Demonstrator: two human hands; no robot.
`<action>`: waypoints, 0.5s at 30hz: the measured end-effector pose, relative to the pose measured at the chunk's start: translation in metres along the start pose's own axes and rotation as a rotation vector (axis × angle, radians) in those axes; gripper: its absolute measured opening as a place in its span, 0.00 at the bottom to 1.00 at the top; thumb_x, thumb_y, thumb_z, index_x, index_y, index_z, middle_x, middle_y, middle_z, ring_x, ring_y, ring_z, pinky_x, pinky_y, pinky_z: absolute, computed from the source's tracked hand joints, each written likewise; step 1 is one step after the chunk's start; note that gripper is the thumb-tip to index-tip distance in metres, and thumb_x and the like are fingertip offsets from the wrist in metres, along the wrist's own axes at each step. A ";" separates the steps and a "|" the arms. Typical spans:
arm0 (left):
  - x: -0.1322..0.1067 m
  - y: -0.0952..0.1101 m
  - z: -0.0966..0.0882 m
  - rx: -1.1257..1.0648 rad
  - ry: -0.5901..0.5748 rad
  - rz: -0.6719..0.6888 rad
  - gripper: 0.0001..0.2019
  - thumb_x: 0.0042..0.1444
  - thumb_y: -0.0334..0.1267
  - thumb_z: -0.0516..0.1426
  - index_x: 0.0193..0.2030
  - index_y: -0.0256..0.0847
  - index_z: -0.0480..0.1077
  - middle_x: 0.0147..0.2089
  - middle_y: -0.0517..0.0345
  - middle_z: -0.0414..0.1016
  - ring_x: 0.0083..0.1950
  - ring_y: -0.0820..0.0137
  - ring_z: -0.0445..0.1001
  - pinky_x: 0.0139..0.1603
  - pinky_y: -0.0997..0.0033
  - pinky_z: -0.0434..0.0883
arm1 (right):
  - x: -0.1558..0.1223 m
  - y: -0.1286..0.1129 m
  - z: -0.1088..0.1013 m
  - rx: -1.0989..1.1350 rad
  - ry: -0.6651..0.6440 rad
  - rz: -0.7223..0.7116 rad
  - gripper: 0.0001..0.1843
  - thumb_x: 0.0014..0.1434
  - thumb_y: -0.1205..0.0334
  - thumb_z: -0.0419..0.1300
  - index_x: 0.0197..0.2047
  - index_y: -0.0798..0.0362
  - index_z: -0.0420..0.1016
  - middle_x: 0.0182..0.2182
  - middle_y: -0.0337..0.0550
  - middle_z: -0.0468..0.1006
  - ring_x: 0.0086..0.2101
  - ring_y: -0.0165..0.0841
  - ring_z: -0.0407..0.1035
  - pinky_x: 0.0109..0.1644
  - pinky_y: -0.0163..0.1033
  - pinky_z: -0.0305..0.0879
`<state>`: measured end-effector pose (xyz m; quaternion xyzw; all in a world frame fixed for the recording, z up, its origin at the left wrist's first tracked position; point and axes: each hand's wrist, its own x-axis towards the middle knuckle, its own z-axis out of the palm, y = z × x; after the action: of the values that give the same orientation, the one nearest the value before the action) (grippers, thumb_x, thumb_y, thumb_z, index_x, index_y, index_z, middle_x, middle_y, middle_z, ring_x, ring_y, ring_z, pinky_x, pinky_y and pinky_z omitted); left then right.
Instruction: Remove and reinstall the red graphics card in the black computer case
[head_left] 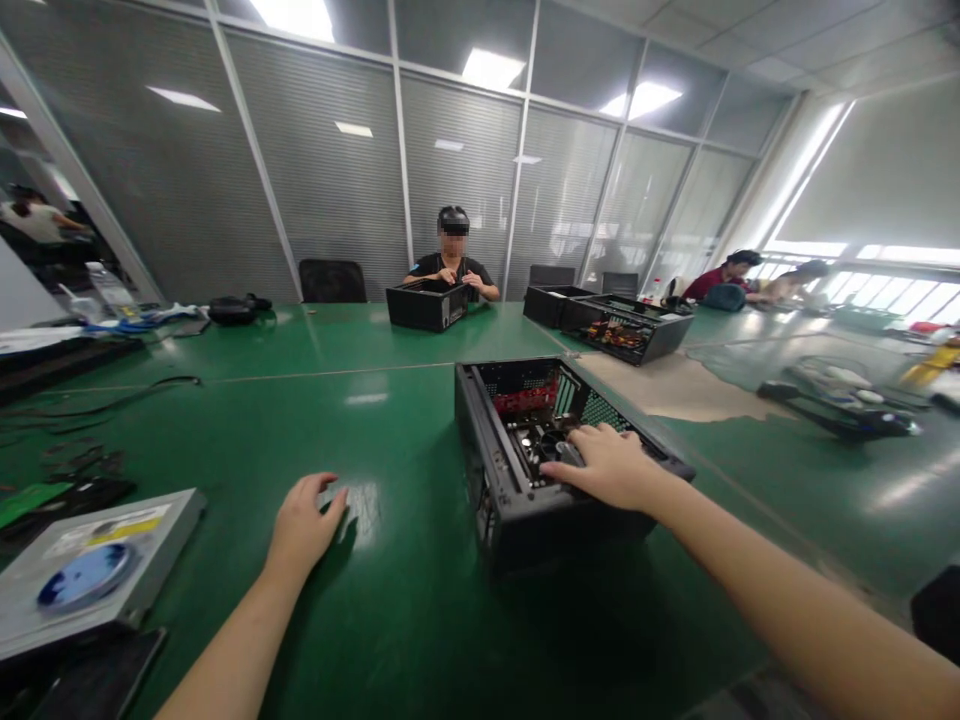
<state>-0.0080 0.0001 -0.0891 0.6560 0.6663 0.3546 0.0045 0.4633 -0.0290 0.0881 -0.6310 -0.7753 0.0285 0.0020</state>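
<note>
A black computer case (525, 525) lies on the green table in front of me, its upper side uncovered. Inside it I see a red circuit board (525, 397) along the back and a dark round fan (553, 443) near the middle. My right hand (607, 465) reaches over the case's near right part, thumb and fingers apart, close to the fan. Whether its fingertips touch anything inside is hidden. To the left of the case, my left hand (304, 520) hovers near or rests on the tabletop, fingers loosely curved with a gap from the thumb, and nothing in it.
An optical drive (161, 540) with a blue round container (86, 578) on it lies at the left. Across the table, a person (454, 265) works at another computer case (427, 308). More cases (660, 335) stand at the back right, beside brown cardboard (675, 388).
</note>
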 end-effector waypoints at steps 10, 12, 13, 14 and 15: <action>-0.012 -0.001 -0.007 -0.516 0.112 -0.210 0.25 0.64 0.57 0.50 0.56 0.40 0.72 0.58 0.46 0.77 0.59 0.58 0.74 0.63 0.55 0.68 | -0.098 -0.101 -0.062 0.189 -0.426 -0.507 0.49 0.61 0.30 0.55 0.74 0.54 0.58 0.62 0.59 0.71 0.56 0.50 0.70 0.61 0.51 0.65; -0.013 0.004 -0.007 -0.588 0.113 -0.202 0.26 0.65 0.56 0.49 0.58 0.40 0.71 0.59 0.46 0.76 0.60 0.59 0.74 0.64 0.55 0.67 | -0.070 -0.108 -0.066 0.051 -0.264 -0.533 0.44 0.62 0.37 0.60 0.72 0.55 0.61 0.61 0.60 0.71 0.56 0.50 0.70 0.61 0.51 0.65; -0.013 0.006 -0.007 -0.607 0.107 -0.200 0.25 0.65 0.56 0.49 0.58 0.40 0.71 0.60 0.46 0.76 0.60 0.59 0.74 0.64 0.55 0.67 | -0.051 -0.111 -0.063 -0.024 -0.171 -0.544 0.41 0.63 0.41 0.61 0.71 0.57 0.63 0.61 0.60 0.72 0.56 0.50 0.70 0.61 0.51 0.65; -0.014 0.009 -0.006 -0.618 0.099 -0.199 0.25 0.66 0.56 0.49 0.58 0.40 0.72 0.60 0.46 0.76 0.60 0.59 0.74 0.64 0.55 0.67 | -0.029 -0.114 -0.057 -0.094 -0.097 -0.551 0.36 0.64 0.45 0.61 0.68 0.58 0.66 0.59 0.61 0.73 0.56 0.50 0.70 0.61 0.51 0.65; -0.014 0.010 -0.006 -0.624 0.090 -0.199 0.25 0.66 0.56 0.49 0.57 0.40 0.72 0.59 0.46 0.76 0.60 0.59 0.74 0.63 0.55 0.68 | -0.007 -0.115 -0.048 -0.158 -0.054 -0.547 0.32 0.64 0.48 0.61 0.65 0.59 0.69 0.57 0.61 0.75 0.56 0.50 0.71 0.60 0.51 0.66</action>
<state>-0.0001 -0.0158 -0.0860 0.5382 0.5860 0.5680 0.2106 0.3539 -0.0568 0.1415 -0.3958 -0.9162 -0.0165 -0.0603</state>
